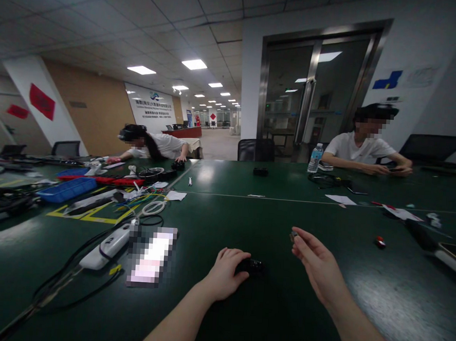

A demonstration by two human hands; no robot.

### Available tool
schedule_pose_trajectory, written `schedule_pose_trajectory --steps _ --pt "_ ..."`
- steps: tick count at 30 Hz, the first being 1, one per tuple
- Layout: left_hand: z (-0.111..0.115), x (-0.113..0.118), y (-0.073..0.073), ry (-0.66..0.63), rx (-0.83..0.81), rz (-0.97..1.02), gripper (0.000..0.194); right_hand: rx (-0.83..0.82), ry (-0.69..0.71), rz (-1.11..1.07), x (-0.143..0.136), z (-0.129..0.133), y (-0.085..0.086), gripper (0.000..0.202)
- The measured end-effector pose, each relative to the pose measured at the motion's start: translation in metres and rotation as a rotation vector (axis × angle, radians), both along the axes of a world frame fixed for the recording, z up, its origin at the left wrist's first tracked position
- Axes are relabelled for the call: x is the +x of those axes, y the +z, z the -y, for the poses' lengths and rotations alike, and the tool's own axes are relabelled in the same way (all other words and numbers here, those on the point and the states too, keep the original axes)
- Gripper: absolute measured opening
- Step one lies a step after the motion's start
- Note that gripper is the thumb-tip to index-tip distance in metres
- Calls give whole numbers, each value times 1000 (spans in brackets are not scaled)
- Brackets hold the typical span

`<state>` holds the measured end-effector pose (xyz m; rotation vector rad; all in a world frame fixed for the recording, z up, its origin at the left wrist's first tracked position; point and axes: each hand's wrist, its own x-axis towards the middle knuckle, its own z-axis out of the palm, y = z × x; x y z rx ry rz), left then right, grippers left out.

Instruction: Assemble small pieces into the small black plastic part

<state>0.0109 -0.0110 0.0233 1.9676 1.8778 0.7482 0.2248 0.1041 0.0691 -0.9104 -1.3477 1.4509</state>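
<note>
My left hand is closed around the near end of a small glossy black object lying on the dark green table. Its kind is hard to tell, since my fingers cover part of it. To the right, my right hand is raised above the table, thumb and fingertips pinched on a tiny greyish piece, too small to name. Left of my left hand lies a phone-like flat thing with a bright, pixelated face. A small red and black item rests right of my right hand.
A white power strip with black cables lies at left, near blue trays and coiled white cable. Across the table are a water bottle, a black object and two people, one left, one right.
</note>
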Motion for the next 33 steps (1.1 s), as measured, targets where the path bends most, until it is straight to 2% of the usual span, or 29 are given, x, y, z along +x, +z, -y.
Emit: schedule_pose_trajectory --steps 10,21,33 --pt "1 1 4 11 -31 9 44 -64 19 -86 2 -3 1 33" --pt "2 0 4 7 -28 6 44 -113 27 -121 0 -3 -2 36" --pt "0 1 2 2 -3 -15 43 -54 66 -42 -4 2 -6 35"
